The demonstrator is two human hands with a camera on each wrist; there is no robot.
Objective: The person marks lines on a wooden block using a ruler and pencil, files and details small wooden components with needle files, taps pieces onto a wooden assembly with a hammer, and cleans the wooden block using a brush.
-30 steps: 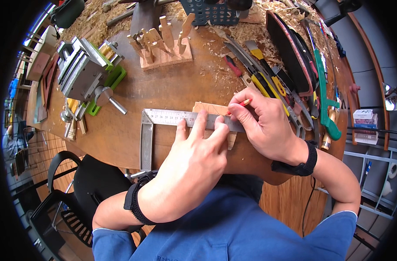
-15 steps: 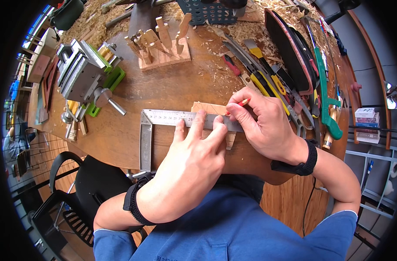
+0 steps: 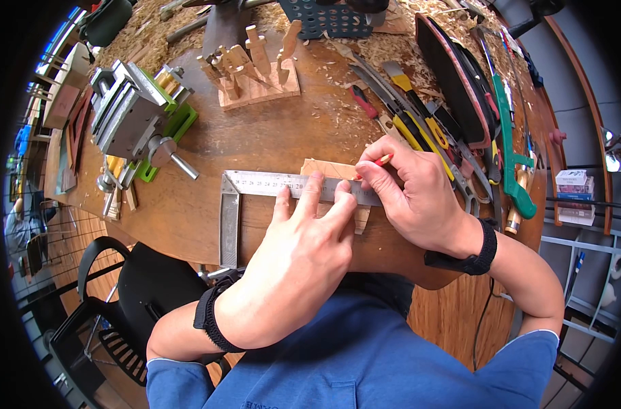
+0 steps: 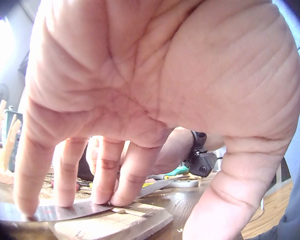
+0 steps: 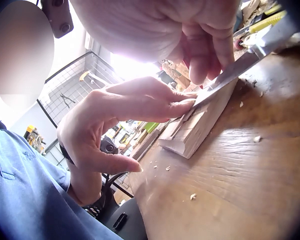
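Observation:
A metal try square lies with its graduated blade across a small wooden block; its grey stock points toward the body. My left hand presses the blade with spread fingertips, its thumb held away in the left wrist view. Pencil lines show on the block's upper face. Between thumb and fingers, my right hand pinches a red pencil, its lower end close to the blade's far edge. In the right wrist view, the block sits on the table under the blade, a groove along its top.
A grey and green vise stands at the left, and a wooden rack of carved pieces behind the square. Knives, saws and a green-handled saw crowd the right side. Shavings cover the back; a black chair stands front left.

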